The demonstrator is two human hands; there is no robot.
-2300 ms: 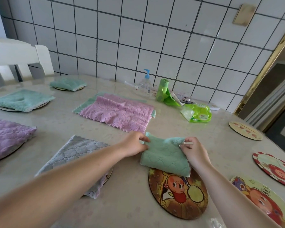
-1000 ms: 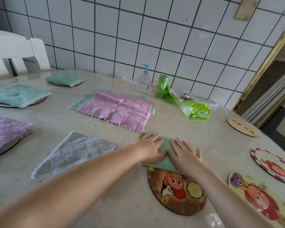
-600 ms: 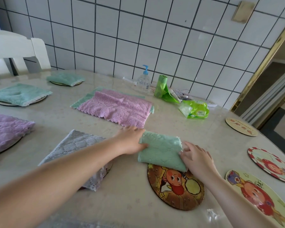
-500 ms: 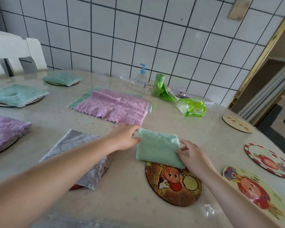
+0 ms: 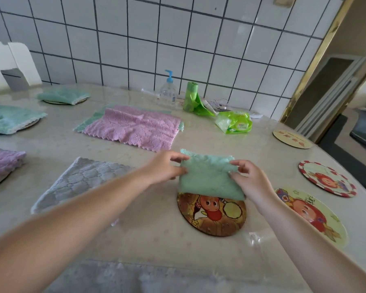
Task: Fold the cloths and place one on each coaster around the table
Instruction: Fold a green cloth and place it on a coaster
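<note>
Fingers of both hands pinch a folded green cloth (image 5: 209, 178) by its upper corners: the left hand (image 5: 167, 168) grips the left corner between thumb and fingertips, and the right hand (image 5: 249, 178) grips the right corner the same way. This cloth hangs just above the far edge of a brown cartoon coaster (image 5: 212, 215), hiding that edge; whether it touches the coaster cannot be told. Nearest of all, a grey cloth edge (image 5: 135, 278) lies at the table's near rim. Left of the arms, a folded grey cloth (image 5: 80, 182) lies flat on the table (image 5: 148, 235). To the right sit two bare cartoon coasters, a yellow one (image 5: 311, 216) and a red-rimmed one (image 5: 328, 178), with a pale one (image 5: 292, 138) farther back. At far left a purple cloth (image 5: 2, 163) rests on a coaster. Beyond the hands a pink cloth (image 5: 133, 127) lies spread over a green one. Two folded green cloths (image 5: 11, 119) (image 5: 62, 95) sit on coasters farther left. Against the tiled wall stand a pump bottle (image 5: 168, 89), a green bag roll (image 5: 190, 96) and a green packet (image 5: 234, 122).
</note>
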